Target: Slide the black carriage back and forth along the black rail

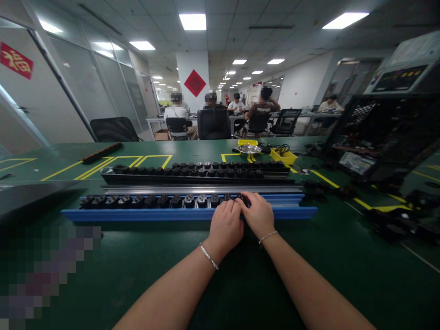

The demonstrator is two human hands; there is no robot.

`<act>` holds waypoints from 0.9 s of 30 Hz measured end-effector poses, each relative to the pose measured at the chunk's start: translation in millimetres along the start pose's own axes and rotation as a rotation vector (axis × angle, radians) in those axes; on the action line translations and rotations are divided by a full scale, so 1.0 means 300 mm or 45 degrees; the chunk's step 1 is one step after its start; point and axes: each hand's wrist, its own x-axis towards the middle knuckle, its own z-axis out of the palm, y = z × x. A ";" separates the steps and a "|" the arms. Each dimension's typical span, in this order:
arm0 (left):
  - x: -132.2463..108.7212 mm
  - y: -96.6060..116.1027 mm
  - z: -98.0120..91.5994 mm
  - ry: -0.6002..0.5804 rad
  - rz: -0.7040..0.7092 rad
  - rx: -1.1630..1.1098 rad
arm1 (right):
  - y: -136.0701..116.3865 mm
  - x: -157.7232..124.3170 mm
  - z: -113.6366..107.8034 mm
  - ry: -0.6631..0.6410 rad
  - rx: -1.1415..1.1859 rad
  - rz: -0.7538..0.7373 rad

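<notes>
A long blue rail (137, 214) lies across the green table in front of me, with a row of small black parts (176, 200) set along its channel. My left hand (227, 222) rests over the right half of the rail, its fingers curled at the row's right end. Beside it, touching it, my right hand (257, 213) has its fingers bent round a small black part (243, 199) in the channel. What the left fingers hold, if anything, is hidden behind the hand.
Behind the blue rail lie a silver rail (202, 189) and black rails (206, 179) with more black parts. A metal bowl (249, 149) and a yellow tray (283, 156) stand farther back. An open black case (364, 133) is at the right. Several people sit beyond the table.
</notes>
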 end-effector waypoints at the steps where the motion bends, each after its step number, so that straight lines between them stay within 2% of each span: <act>1: 0.000 0.000 -0.001 0.000 -0.003 0.002 | 0.003 0.000 -0.001 0.007 -0.007 -0.014; 27: 0.006 -0.031 -0.014 -0.093 0.061 0.096 | 0.030 0.017 0.021 0.129 -0.076 -0.019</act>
